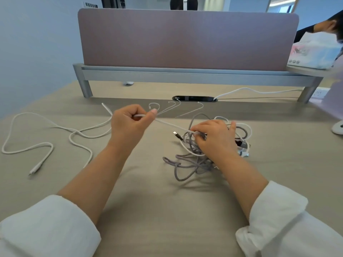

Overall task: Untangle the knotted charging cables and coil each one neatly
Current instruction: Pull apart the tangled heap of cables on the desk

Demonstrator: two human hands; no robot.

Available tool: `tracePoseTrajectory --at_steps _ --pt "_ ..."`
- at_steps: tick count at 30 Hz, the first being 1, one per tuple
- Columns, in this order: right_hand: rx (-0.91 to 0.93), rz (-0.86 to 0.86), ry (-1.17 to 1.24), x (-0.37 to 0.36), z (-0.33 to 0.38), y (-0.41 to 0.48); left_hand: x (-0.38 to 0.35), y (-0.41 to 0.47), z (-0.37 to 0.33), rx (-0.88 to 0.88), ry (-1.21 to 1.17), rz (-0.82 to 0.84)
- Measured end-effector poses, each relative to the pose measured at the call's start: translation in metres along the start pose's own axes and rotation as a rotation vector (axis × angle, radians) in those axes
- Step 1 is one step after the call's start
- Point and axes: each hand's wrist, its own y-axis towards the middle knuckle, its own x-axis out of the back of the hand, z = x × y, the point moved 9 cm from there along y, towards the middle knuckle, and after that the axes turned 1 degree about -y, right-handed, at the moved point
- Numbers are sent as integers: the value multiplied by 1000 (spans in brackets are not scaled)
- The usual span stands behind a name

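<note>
A knotted heap of cables [193, 156] lies right of centre on the beige desk; a grey braided cable [178, 164] loops out of its near side and a black plug [177, 135] sticks out to the left. My right hand [215, 138] presses down on the heap, fingers gripping its strands. My left hand [130, 121] pinches a white cable [172, 125] that runs taut from the heap. The rest of that white cable [46, 145] trails in loose curves over the desk's left side, ending in a plug [33, 170].
A mauve partition screen [185, 38] on a grey rail [185, 76] closes the desk's far side. A black cable port [194, 98] sits below it, with another white cable [250, 90] running right. A white mouse [337, 127] lies at the right edge. A person sits beyond, upper right.
</note>
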Motion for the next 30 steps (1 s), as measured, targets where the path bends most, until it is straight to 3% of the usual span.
tracePoseTrajectory --at_steps 3,6,10,14,20,25,28,30 --pt "78 -75 -51 6 6 -1 4 5 18 57 448 14" --pt "154 -131 -77 4 17 -3 -23 -4 19 -194 876 193" --pt "177 -157 -107 0 23 -4 -69 -36 -5 -479 744 386" --pt "202 -180 -74 2 29 -7 -74 -45 -20 -615 710 301" --pt "108 -19 -30 1 15 -2 -22 -23 -22 -336 221 20" --pt "34 -51 -55 13 3 2 0 -14 -10 -149 -10 -110" --pt "60 -75 -109 14 3 2 -2 -13 -6 -118 89 -89" --pt "80 -118 -100 13 2 0 -11 -10 -2 -140 419 -5"
